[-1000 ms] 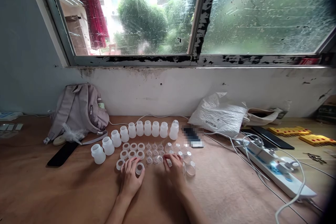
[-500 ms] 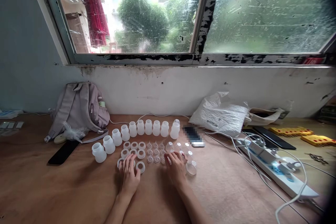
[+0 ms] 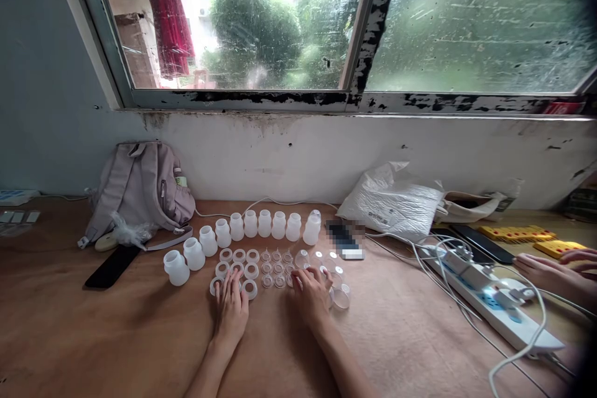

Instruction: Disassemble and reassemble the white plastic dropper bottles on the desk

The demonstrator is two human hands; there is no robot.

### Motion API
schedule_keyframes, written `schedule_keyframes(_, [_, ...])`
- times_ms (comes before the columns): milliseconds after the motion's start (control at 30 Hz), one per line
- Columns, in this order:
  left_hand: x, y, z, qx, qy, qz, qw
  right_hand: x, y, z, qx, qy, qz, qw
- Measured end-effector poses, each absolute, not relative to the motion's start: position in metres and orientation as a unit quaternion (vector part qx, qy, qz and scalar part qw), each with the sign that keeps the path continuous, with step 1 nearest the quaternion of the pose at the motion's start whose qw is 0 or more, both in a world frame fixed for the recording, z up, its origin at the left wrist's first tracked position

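Note:
My left hand (image 3: pixel 232 306) lies over the front of a block of white screw rings (image 3: pixel 249 289), its fingers stretched out and touching rings there. Some rings are hidden under it. My right hand (image 3: pixel 311 298) rests with bent, parted fingers between the clear silicone nipples (image 3: pixel 278 268) and the clear domed caps (image 3: pixel 342 297). It covers part of both groups, and I see nothing held in it. Behind stands a curved row of open white baby bottles (image 3: pixel 264 224). At the row's right end, one bottle (image 3: pixel 311 228) has a clear cap on top.
A backpack (image 3: pixel 140 193) and black phone (image 3: pixel 112 267) lie left. Right are a blurred-out phone (image 3: pixel 345 238), silver mailer bag (image 3: pixel 394 199), power strip (image 3: pixel 494 305) with loose cables and yellow pieces (image 3: pixel 517 234). Another person's hand (image 3: pixel 555 277) reaches in at the right edge.
My left hand has shifted slightly, and the front right ring now sits closer to its block. My right hand stays nearly still. Another person's hands have come in at the right.

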State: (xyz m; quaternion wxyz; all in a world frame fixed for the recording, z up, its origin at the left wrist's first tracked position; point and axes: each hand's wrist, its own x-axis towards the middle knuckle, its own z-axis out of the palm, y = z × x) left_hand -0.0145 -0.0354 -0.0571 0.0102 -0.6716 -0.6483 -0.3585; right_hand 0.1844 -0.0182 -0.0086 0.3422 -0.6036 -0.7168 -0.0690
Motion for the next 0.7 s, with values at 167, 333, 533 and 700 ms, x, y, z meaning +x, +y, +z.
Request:
schedule_keyframes(167, [-0.014, -0.036, -0.057, -0.676, -0.644, -0.357, 0.017, 0.184, -0.018, -0.008, -0.602, -0.716, -0.074, 0.345])
schedule_keyframes(333, [-0.014, -0.038, -0.055, -0.677, -0.646, -0.352, 0.022, 0.184, -0.020, -0.004, -0.608, -0.711, -0.079, 0.343])
schedule_keyframes(533, [-0.013, -0.039, -0.051, -0.681, -0.642, -0.351, 0.033, 0.189, -0.019, 0.003, -0.615, -0.674, -0.098, 0.397])
schedule_keyframes(700, [-0.013, -0.038, -0.051, -0.693, -0.628, -0.351, 0.033, 0.210, 0.019, 0.029, -0.634, -0.644, -0.105, 0.415])
